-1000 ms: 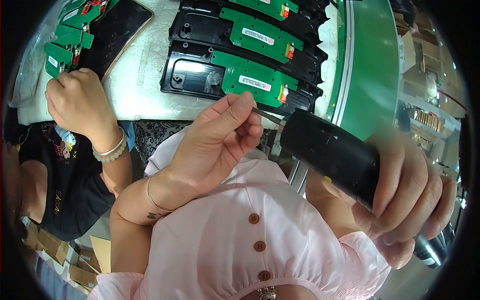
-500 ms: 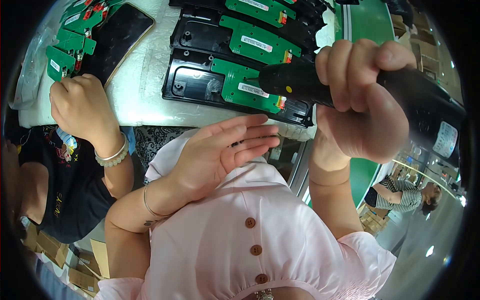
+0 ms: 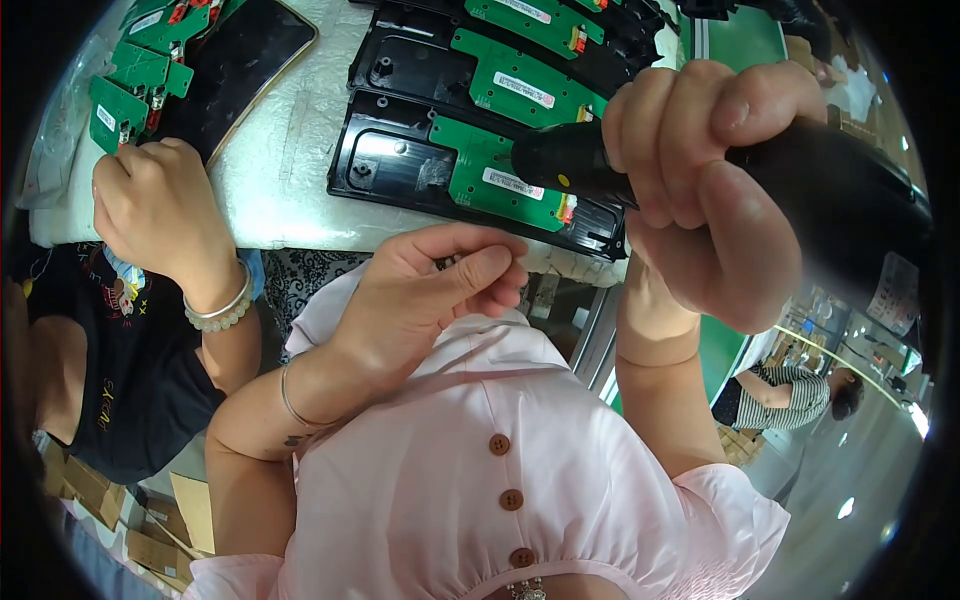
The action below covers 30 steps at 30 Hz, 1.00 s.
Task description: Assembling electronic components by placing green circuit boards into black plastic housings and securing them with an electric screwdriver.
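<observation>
My right hand (image 3: 705, 190) grips a black electric screwdriver (image 3: 565, 160), its tip down on the nearest green circuit board (image 3: 480, 160). That board lies in a black plastic housing (image 3: 390, 155) near the table's front edge. In front of the housing, my left hand (image 3: 430, 285) is half curled, palm up, with thumb and fingertips drawn together. Small dark pieces (image 3: 450, 262) that look like screws show in its palm; the fingers hide part of them.
More black housings with green boards (image 3: 510, 80) are lined up behind. At left lie a dark phone (image 3: 250, 70) and loose green boards (image 3: 130, 80). A co-worker's hand (image 3: 165, 205) rests beside them. A green surface (image 3: 745, 40) extends at right.
My left hand's fingers have curled in from stretched out, closing over the small dark pieces. The right hand and screwdriver have shifted slightly left in the picture, the tip staying at the nearest board.
</observation>
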Motion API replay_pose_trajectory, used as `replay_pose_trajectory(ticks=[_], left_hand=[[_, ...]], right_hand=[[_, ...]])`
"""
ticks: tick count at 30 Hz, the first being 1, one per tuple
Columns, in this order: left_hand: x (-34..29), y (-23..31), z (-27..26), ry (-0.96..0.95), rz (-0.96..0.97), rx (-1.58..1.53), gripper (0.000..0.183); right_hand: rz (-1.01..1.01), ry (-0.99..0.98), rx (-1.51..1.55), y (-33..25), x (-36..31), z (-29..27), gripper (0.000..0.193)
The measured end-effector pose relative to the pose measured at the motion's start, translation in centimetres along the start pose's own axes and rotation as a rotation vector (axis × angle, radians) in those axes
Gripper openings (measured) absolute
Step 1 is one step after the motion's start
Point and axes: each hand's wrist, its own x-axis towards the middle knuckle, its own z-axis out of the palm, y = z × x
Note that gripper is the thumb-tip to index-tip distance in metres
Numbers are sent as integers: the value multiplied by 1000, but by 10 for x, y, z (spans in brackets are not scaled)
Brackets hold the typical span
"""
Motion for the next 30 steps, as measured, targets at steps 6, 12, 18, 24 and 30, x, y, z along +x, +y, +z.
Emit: replay_pose_trajectory(ticks=[6,12,18,24,30], left_hand=[[1,3,2,15,24,-95,15],[6,6,-5,-52,22,-297,17],[11,7,4,-103,15,-332,19],[-2,8,23,-183,-4,-324,34],[-3,2,19,-152,-151,-110,40]], right_hand=[[-12,-63,102,3,4,-7,26],[-363,405,571,-24,-33,19,28],[-50,-76,456,-61,-46,-33,31],[-299,456,214,-35,-16,48,42],[-38,212,110,-12,7,-4,27]])
